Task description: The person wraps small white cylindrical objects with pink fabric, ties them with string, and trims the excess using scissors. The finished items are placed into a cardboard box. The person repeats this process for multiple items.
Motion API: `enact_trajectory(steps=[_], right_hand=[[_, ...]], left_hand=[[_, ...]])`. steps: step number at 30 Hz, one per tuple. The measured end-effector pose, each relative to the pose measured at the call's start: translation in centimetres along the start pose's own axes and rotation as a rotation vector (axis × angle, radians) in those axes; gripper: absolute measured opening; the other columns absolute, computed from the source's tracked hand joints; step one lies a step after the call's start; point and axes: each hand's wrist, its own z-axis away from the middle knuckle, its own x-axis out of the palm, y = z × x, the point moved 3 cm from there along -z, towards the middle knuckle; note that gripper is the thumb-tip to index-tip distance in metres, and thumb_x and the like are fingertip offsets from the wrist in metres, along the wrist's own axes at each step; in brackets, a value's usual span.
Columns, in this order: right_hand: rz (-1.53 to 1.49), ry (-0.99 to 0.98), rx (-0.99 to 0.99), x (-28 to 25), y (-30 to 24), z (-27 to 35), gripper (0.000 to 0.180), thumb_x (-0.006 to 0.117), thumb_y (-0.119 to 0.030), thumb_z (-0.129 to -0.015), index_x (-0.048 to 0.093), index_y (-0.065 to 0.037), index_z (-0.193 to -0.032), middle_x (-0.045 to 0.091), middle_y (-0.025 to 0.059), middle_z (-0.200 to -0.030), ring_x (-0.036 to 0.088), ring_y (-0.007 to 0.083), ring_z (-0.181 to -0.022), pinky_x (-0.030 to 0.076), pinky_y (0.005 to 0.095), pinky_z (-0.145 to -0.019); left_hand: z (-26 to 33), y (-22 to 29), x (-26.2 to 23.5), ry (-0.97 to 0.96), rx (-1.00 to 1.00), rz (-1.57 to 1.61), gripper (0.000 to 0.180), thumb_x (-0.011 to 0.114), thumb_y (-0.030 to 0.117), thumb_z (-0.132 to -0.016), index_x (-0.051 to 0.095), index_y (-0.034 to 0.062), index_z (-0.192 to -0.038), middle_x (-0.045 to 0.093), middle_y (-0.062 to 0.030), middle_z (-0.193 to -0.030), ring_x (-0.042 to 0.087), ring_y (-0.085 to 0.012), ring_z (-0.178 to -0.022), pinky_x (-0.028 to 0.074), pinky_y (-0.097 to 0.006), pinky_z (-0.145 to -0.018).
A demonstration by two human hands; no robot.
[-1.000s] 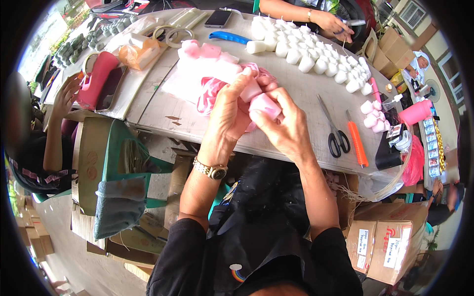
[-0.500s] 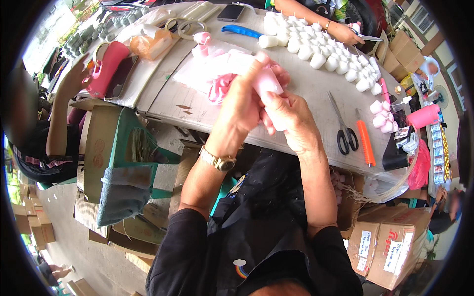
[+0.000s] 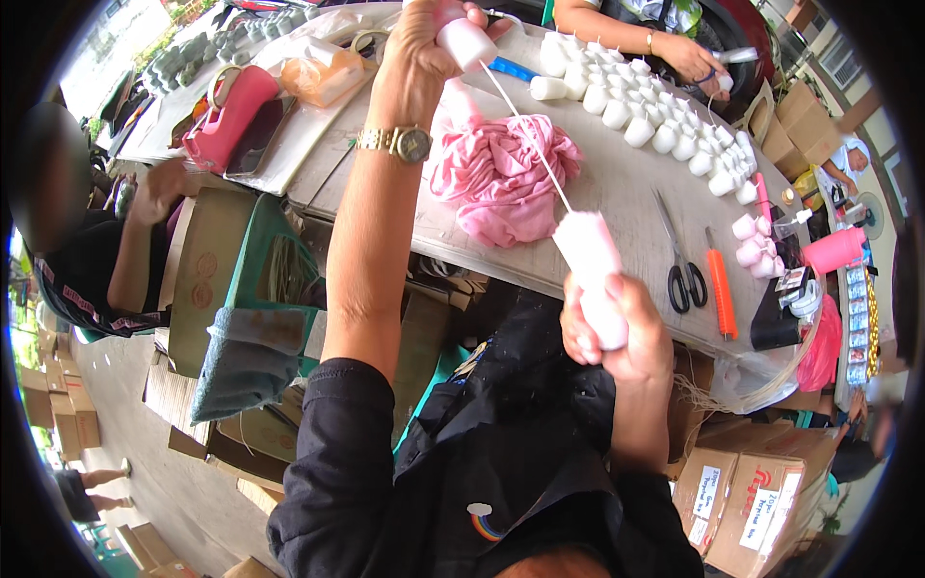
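My left hand (image 3: 419, 43), raised over the far side of the table, is closed round a short white and pink candle (image 3: 466, 44). A taut white wick (image 3: 525, 130) stretches from it down to a larger pale pink candle (image 3: 590, 246). That pink candle is gripped in my right hand (image 3: 626, 328), close to my body at the table's near edge. Between the hands, a crumpled pink cloth (image 3: 506, 183) lies on the table, with the wick passing above it. Part of another pink piece (image 3: 459, 104) shows behind the cloth.
Several white candles (image 3: 641, 125) stand in rows at the back right. Black scissors (image 3: 682, 279) and an orange-handled tool (image 3: 719, 284) lie right, near small pink candles (image 3: 756, 246). A pink tape dispenser (image 3: 231, 120) sits left. Co-workers sit left and across.
My hands were together over the cloth and are now apart. The left moved up and away, the right back toward me. A wick now shows stretched between the two candles.
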Motion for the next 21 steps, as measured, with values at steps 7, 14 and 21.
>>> enact_trajectory(steps=[7,14,21], right_hand=[[-0.203,0.171,0.147,-1.4,4.9,3.9,0.042,0.059,-0.042,-0.091,0.059,0.001,-0.088,0.052,0.0078,-0.059,0.048,0.0138,-0.047,0.037,0.0272,-0.044],[-0.003,0.195,-0.080,-1.2,2.0,2.3,0.045,0.050,-0.044,-0.098,0.058,0.001,-0.094,0.053,0.0060,-0.063,0.051,0.0113,-0.054,0.039,0.0245,-0.049],[0.605,0.257,-0.106,3.0,1.8,2.8,0.029,0.060,-0.029,-0.095,0.056,0.000,-0.091,0.058,0.0077,-0.065,0.058,0.0116,-0.060,0.046,0.0286,-0.056]], left_hand=[[-2.3,-1.3,-6.3,0.120,0.060,-0.838,0.035,0.066,0.035,-0.089,0.057,0.0061,-0.106,0.058,-0.0074,-0.057,0.060,-0.0247,-0.052,0.054,-0.041,-0.062],[15.9,-6.7,3.1,0.387,0.693,-1.667,0.047,0.049,0.043,-0.097,0.063,0.0043,-0.119,0.069,-0.0152,-0.089,0.066,-0.0253,-0.082,0.050,-0.036,-0.084],[22.8,-17.1,5.7,0.040,-0.157,-0.413,0.062,0.045,0.056,-0.096,0.054,-0.0015,-0.117,0.064,-0.0152,-0.102,0.062,-0.0218,-0.096,0.045,-0.039,-0.097]])
